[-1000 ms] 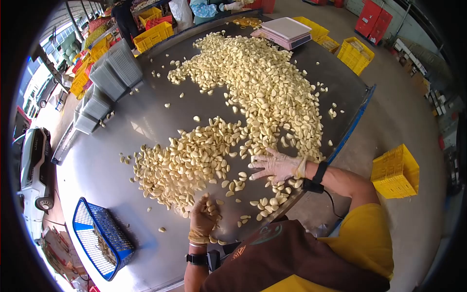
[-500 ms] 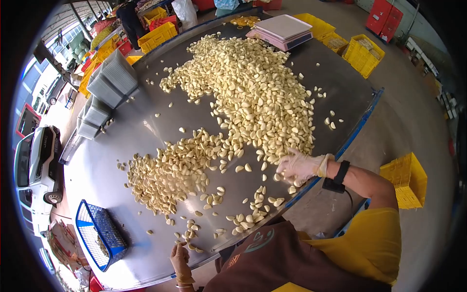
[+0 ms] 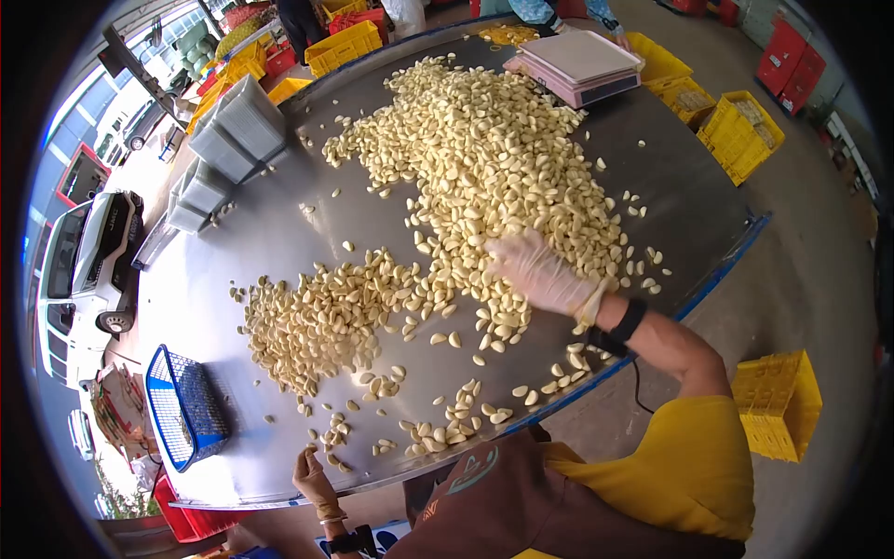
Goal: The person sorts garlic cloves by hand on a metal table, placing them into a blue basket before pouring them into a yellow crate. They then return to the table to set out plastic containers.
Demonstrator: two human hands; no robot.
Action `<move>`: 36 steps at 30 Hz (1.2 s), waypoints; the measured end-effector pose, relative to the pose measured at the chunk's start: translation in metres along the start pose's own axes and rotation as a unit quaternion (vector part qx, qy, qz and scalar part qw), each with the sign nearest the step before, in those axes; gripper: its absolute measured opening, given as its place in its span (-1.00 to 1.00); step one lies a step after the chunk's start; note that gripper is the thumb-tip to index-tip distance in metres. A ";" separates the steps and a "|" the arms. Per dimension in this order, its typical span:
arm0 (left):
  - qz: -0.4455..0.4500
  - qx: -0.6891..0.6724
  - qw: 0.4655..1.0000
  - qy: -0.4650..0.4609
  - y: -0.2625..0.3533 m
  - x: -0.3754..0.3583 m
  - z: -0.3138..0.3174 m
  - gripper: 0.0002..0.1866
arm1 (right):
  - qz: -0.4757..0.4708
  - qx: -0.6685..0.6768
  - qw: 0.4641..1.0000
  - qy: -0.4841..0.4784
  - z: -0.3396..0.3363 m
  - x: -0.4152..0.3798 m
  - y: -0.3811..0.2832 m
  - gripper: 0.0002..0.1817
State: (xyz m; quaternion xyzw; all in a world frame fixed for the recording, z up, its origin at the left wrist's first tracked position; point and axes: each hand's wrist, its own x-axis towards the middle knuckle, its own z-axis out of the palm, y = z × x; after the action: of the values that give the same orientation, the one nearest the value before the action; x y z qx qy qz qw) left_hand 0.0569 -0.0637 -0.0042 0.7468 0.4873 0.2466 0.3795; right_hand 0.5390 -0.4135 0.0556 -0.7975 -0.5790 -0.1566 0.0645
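Note:
Peeled garlic cloves (image 3: 484,158) form a large heap on the metal table (image 3: 372,219). A smaller spread of garlic cloves (image 3: 307,326) lies to its left. My right hand (image 3: 545,272), in a pale thin glove, rests on the near side of the large heap, fingers stretched out over the cloves and partly lost among them. My left hand (image 3: 317,483), also gloved, is at the table's near edge, fingers drawn together beside a few loose cloves (image 3: 335,433). Whatever lies between those fingertips is too small to make out.
A blue-and-white basket (image 3: 186,410) stands at the left edge. Stacked clear plastic trays (image 3: 237,130) sit at the far left. A scale (image 3: 577,67) is at the back, with a co-worker's patterned sleeves (image 3: 535,11) behind it. Yellow crates (image 3: 740,140) stand on the floor.
My right hand has moved from the table's near edge up and left onto the heap. Several cloves now lie along that edge. The view has shifted, and a co-worker's hands appear by the scale.

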 end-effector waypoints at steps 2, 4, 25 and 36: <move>0.005 -0.013 1.000 -0.007 0.001 0.000 0.002 -0.83 | -0.127 0.156 0.975 -0.090 0.028 -0.007 -0.054 -0.54; 0.022 -0.024 0.999 0.006 0.005 0.000 0.009 -0.80 | -0.195 0.223 0.947 -0.120 0.035 -0.011 -0.058 -0.49; -0.015 0.198 0.980 -0.012 0.015 0.004 0.010 -0.78 | -0.078 0.142 0.982 -0.094 0.052 0.025 -0.011 -0.27; -0.268 -0.415 0.863 -0.102 0.099 0.039 0.025 -0.78 | 0.016 -0.038 0.955 -0.294 0.017 0.094 0.002 -0.56</move>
State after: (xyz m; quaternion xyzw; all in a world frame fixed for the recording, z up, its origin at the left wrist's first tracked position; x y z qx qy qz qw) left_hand 0.1444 -0.0600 0.0605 0.3816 0.4801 0.2370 0.7534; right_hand 0.5706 -0.3246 0.0698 -0.8191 -0.5533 0.0640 -0.1369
